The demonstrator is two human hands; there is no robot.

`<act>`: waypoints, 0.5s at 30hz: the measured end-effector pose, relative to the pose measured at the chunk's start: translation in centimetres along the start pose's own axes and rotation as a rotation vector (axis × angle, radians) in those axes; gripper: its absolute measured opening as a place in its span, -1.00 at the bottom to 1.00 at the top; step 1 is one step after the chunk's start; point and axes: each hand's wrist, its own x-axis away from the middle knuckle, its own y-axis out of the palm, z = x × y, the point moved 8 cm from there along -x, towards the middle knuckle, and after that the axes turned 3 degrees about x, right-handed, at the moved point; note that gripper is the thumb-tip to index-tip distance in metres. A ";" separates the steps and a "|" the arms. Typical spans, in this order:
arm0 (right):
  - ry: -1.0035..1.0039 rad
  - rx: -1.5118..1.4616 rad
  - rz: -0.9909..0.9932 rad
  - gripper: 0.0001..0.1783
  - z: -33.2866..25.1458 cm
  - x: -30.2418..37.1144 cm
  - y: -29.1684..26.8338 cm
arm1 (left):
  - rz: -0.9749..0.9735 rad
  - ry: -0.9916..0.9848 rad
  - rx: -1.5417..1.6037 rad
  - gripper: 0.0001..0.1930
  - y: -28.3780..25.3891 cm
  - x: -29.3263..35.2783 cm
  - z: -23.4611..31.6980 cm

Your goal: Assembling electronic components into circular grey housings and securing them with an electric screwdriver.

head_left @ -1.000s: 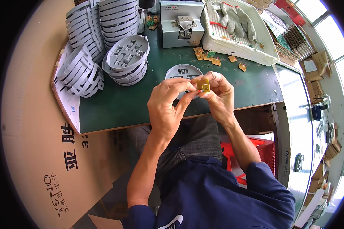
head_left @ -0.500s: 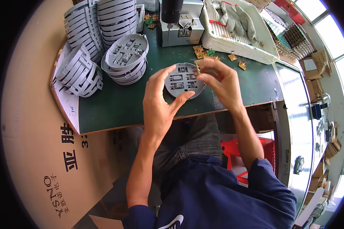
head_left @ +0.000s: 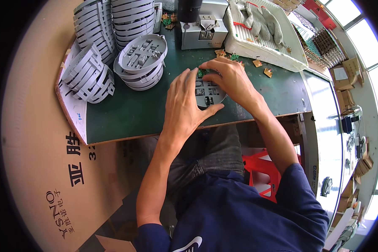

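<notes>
A round grey plastic housing (head_left: pixel 209 94) with rectangular slots lies on the green worktable (head_left: pixel 130 115), partly hidden by both hands. My left hand (head_left: pixel 184 103) curves around its left side, fingers at the far edge and thumb along the near edge. At the housing's far part, my right hand (head_left: pixel 232 77) reaches over with thumb and index finger bent onto a small green circuit board (head_left: pixel 202 73). The board sits at the upper slots, and how far it is seated cannot be seen.
Stacked grey housings (head_left: pixel 140 63) stand to the left. A metal fixture (head_left: pixel 203 33) under a dark cylinder (head_left: pixel 189 10) is at the back. Several small circuit boards (head_left: pixel 268 72) lie near a white tray (head_left: pixel 260 52) holding gloves (head_left: pixel 264 25).
My right hand has moved left and down, bringing the small board from above the housing's right edge onto its far part. My left hand has shifted slightly right around the housing.
</notes>
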 end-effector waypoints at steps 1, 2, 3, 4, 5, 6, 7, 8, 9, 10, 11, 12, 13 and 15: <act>0.002 0.001 -0.001 -0.66 0.1 0.0 0.0 | -0.012 -0.009 -0.023 -0.01 0.0 0.0 0.0; -0.004 -0.014 -0.013 -0.67 0.2 0.0 0.0 | -0.025 -0.018 -0.045 -0.04 0.1 0.0 0.0; -0.011 -0.032 -0.025 -0.67 0.3 0.1 0.2 | -0.026 -0.018 -0.046 -0.04 0.1 0.0 0.1; -0.010 -0.033 -0.024 -0.67 0.3 0.2 0.3 | -0.037 -0.032 -0.059 -0.06 0.2 0.0 0.0; -0.041 -0.046 0.017 -0.68 0.1 0.3 0.1 | -0.048 -0.045 -0.071 -0.08 0.2 0.1 -0.1; -0.072 -0.060 0.059 -0.69 -0.2 0.5 -0.2 | -0.050 -0.045 -0.072 -0.08 0.3 0.1 -0.1; -0.071 -0.061 0.059 -0.69 -0.3 1.0 -0.4 | -0.054 -0.034 -0.082 -0.09 0.3 0.1 0.0; 0.014 -0.095 0.045 -0.69 -0.2 1.5 -0.8 | -0.059 -0.024 -0.093 -0.10 0.4 0.1 0.1; 0.099 -0.129 0.031 -0.69 0.3 1.8 -1.0 | -0.062 -0.025 -0.092 -0.10 0.5 0.1 0.1; 0.101 -0.130 0.031 -0.69 0.8 2.2 -0.9 | -0.060 -0.027 -0.091 -0.10 0.4 0.1 0.1; 0.054 -0.089 0.005 -0.68 1.2 2.6 -0.5 | -0.059 -0.028 -0.089 -0.10 0.4 0.1 0.2; 0.007 -0.049 -0.020 -0.68 1.2 2.8 -0.1 | -0.061 -0.028 -0.089 -0.10 0.3 0.0 0.2; 0.012 -0.048 -0.017 -0.68 1.4 2.8 -0.4 | -0.059 -0.027 -0.115 -0.11 0.3 -0.1 0.3; -0.140 0.095 -0.058 -0.62 -0.2 2.1 -1.1 | -0.057 -0.017 -0.146 -0.12 0.5 -0.2 0.4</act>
